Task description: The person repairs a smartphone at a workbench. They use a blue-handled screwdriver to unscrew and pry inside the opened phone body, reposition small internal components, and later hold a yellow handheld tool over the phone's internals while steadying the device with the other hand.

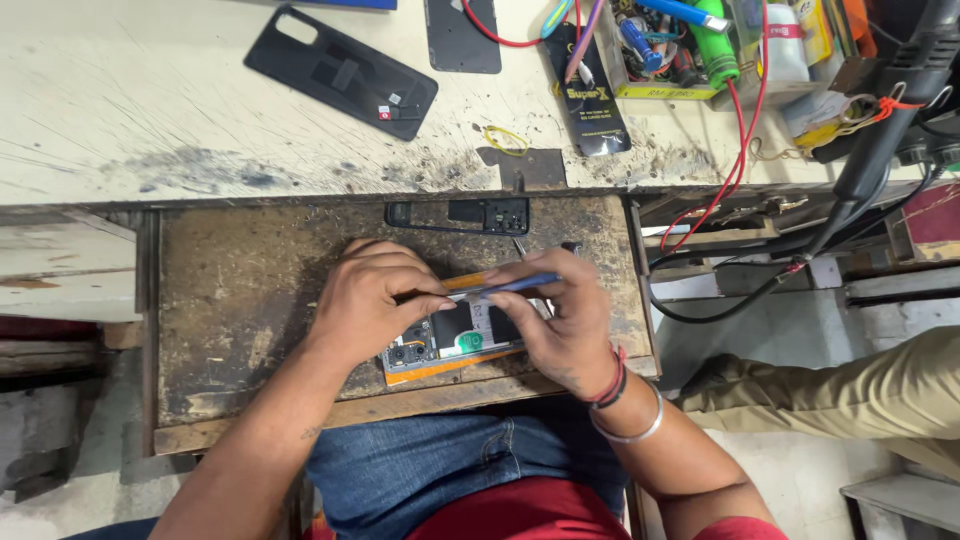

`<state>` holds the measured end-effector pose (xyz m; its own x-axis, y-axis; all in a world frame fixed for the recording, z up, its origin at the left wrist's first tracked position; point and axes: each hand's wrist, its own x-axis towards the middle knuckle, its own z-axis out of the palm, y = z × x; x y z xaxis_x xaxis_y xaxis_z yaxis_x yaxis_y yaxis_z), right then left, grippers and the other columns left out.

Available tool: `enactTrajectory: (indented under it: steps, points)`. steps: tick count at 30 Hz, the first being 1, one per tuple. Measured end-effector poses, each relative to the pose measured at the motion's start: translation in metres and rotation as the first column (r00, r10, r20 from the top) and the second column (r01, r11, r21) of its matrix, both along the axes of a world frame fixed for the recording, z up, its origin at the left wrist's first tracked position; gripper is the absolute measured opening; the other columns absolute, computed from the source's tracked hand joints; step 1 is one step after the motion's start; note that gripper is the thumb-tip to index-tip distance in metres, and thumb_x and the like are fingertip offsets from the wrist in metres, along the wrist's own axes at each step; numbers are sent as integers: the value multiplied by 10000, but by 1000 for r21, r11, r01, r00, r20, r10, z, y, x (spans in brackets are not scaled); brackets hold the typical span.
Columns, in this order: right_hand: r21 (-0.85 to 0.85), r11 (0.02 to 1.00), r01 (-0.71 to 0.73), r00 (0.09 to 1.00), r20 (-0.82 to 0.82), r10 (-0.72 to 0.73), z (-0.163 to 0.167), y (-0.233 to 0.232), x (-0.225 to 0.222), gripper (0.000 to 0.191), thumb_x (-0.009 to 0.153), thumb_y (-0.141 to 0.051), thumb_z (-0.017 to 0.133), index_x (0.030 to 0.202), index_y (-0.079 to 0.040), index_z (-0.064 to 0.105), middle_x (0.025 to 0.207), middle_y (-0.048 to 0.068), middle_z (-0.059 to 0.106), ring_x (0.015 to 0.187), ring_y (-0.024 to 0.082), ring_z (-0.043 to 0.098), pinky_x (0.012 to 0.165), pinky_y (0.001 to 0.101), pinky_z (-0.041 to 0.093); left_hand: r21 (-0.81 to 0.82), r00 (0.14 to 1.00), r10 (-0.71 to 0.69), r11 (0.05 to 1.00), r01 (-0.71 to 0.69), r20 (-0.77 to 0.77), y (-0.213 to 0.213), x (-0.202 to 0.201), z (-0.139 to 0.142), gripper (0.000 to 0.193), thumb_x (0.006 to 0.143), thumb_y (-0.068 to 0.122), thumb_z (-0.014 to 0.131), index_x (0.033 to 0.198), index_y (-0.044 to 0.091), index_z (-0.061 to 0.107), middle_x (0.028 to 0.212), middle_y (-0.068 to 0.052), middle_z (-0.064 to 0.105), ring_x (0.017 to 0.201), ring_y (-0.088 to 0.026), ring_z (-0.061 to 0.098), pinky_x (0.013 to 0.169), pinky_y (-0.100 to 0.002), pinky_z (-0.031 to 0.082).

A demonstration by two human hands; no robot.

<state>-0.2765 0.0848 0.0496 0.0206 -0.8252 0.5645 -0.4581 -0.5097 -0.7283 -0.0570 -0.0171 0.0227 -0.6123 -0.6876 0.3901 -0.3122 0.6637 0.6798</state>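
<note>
An opened phone [450, 340] with an orange frame lies back-up on a worn wooden pull-out board [250, 290], its circuit board and battery exposed. My left hand [375, 300] presses down on the phone's upper left part. My right hand [560, 320] grips a slim blue-handled tool [520, 285] held across the phone, its tip near my left fingertips. A red thread and a metal bangle circle my right wrist.
A black plastic phone part [458, 215] lies at the board's far edge. On the white bench beyond are a black back cover [340, 72], a dark flat panel [462, 35], a black packet [590, 95], a yellow rubber band [505, 138], a tray of tools [680, 45] and red wires [735, 170].
</note>
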Motion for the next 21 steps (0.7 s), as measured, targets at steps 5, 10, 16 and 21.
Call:
enactTrajectory:
  steps: [5, 10, 16, 21]
  points:
    - [29, 1000, 6, 999, -36, -5, -4, -14, 13, 469, 939, 46, 760, 1247, -48, 420, 1042, 159, 768, 999, 244, 790, 848, 311, 640, 32, 999, 29, 999, -28, -28, -2, 1, 4, 204, 680, 272, 890, 778, 121, 793, 803, -13, 755, 842, -203, 713, 833, -385, 515]
    - [14, 1000, -10, 1000, -5, 10, -10, -15, 16, 476, 970, 45, 737, 1294, -52, 401, 1059, 159, 754, 1015, 238, 788, 856, 312, 636, 33, 999, 32, 999, -30, -34, -1, 2, 2, 226, 681, 278, 892, 781, 109, 780, 796, -16, 750, 837, -216, 708, 823, -394, 515]
    - [-6, 1000, -3, 1000, -18, 3, -13, -16, 17, 491, 970, 46, 737, 1313, -68, 404, 1057, 157, 754, 1016, 247, 787, 872, 319, 633, 37, 999, 36, 999, -35, -22, -2, 4, 1, 227, 683, 288, 893, 766, 112, 777, 791, -11, 749, 831, -216, 703, 819, -397, 511]
    - [3, 1000, -28, 999, -23, 28, -10, -18, 17, 513, 975, 40, 735, 1343, -70, 395, 1067, 151, 754, 1024, 248, 787, 868, 320, 636, 23, 999, 36, 999, -36, -21, -3, 3, 2, 241, 676, 304, 894, 761, 114, 773, 786, -7, 746, 824, -214, 699, 832, -397, 504]
